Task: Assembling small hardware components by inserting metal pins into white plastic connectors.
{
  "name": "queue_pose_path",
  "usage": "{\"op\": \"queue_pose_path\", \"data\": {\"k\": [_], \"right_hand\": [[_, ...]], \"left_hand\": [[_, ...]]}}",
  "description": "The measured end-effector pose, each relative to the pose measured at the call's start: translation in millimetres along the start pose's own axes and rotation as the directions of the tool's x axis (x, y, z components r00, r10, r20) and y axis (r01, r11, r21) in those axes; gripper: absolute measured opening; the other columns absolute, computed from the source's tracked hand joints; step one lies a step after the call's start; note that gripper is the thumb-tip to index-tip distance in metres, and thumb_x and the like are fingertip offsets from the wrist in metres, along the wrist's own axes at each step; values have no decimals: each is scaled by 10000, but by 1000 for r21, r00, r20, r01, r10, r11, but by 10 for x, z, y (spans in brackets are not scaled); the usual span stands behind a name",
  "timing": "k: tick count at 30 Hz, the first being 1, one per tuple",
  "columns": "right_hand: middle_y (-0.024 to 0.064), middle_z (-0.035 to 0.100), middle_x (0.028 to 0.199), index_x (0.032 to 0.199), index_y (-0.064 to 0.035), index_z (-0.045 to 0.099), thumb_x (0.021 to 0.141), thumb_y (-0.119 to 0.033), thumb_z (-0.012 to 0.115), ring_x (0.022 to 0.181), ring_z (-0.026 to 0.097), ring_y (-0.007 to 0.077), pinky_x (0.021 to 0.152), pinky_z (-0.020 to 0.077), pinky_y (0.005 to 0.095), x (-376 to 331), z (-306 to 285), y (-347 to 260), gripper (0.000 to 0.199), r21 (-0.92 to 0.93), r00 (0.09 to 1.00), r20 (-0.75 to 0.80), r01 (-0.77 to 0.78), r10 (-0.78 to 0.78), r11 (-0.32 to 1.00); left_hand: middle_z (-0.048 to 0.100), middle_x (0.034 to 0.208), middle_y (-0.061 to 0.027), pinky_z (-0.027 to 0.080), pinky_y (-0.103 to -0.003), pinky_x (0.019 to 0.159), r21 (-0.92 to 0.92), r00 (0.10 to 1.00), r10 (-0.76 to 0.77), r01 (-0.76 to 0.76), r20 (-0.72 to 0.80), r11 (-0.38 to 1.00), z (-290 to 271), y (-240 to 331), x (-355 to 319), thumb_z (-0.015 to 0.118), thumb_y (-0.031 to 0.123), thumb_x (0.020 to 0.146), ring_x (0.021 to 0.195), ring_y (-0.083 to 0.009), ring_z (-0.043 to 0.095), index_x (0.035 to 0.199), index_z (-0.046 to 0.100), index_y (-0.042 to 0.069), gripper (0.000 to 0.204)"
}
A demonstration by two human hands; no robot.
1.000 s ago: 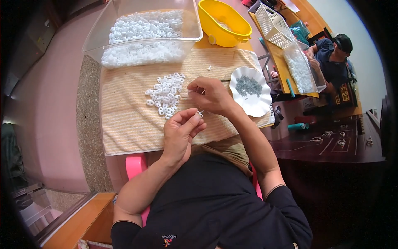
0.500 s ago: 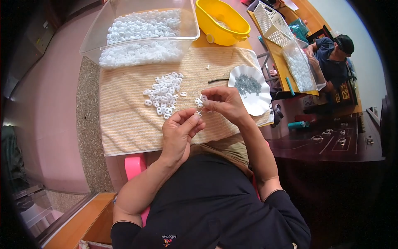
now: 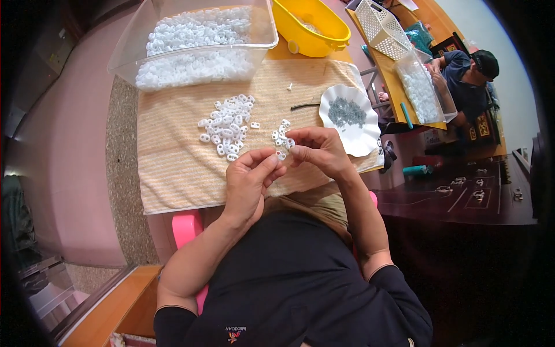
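Nearest to us are the two bare hands, working over a striped cloth (image 3: 173, 179) on the desk (image 3: 342, 55). Our left hand (image 3: 248, 176) has its grip closed in a thumb-and-finger pinch on a small white link (image 3: 281, 155), which pokes out at the fingertips. Our right hand (image 3: 321, 151), just beside it, pinches a second link (image 3: 290, 143). Touching or nearly touching that grip is a small cluster of links (image 3: 279, 136); we cannot tell whether these are joined or merely lie together.

We judge that only this handful has been set apart, and that the piece between the hands is unfinished. A single link (image 3: 255, 125) lies by itself just left of the cluster, and beyond it the loose pile (image 3: 228, 124) is plainly waiting untouched.

To the right, the scalloped white plate (image 3: 359, 146) holds a good supply of greyish bits (image 3: 347, 113), too small for us to make out singly. A dark rod (image 3: 304, 106) reaches from its edge, and a little white pin (image 3: 290, 87) lies farther up the cloth.

At the far side, the clear bin (image 3: 264, 34) holds a great mass of white pieces, so by our reckoning most remains. Beside it stands a yellow tub (image 3: 330, 45); past that, a co-worker (image 3: 469, 75) sits by another bin (image 3: 448, 109).
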State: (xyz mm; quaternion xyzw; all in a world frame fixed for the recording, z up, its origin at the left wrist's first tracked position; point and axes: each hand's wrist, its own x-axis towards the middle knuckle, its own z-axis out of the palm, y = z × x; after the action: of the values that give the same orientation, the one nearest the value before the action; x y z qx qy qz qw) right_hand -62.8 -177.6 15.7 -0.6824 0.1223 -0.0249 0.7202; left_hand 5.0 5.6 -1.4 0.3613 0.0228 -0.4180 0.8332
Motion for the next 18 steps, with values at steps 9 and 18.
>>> {"op": "queue_pose_path", "data": {"k": [9,18], "right_hand": [[70,656,837,1121,52,607,859,-19,653,695,644,138,637,544,256,-32,28,66,276,28,999,0,45,-45,999],[85,664,830,1122,44,606,860,-14,649,693,644,139,633,540,259,-75,27,112,271,63,1000,7,25,-26,998]], "left_hand": [[640,911,-92,578,-271,734,42,1000,0,-1,3,999,7,-17,4,615,19,884,814,-169,661,1019,581,-17,144],[637,915,-85,575,-273,758,35,999,29,-31,46,999,8,-33,0,617,21,885,837,-174,663,1027,574,-14,152]]}}
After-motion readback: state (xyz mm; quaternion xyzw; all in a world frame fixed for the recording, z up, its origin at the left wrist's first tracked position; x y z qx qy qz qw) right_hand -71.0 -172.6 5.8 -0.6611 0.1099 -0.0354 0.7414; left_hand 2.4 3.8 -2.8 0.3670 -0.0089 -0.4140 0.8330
